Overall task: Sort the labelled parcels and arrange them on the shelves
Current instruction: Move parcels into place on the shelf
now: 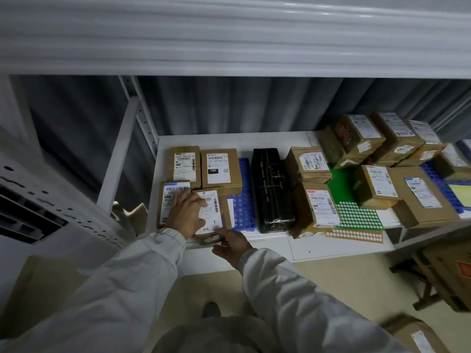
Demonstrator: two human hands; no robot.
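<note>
A white shelf [267, 141] carries rows of parcels. The left hand [187, 215] presses flat and open on the front parcel [211, 212]; the right hand [233, 244] steadies its near edge with relaxed fingers. Placement seems nearly done; next, squaring it against the neighbouring parcel [168, 205] beside the left hand.

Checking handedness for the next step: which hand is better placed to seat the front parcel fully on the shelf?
Probably the right hand: it sits open at the overhanging front edge of the parcel with the "1" label, ready to push inward. The left hand lies flat on top, across it and the neighbouring parcel.
</note>
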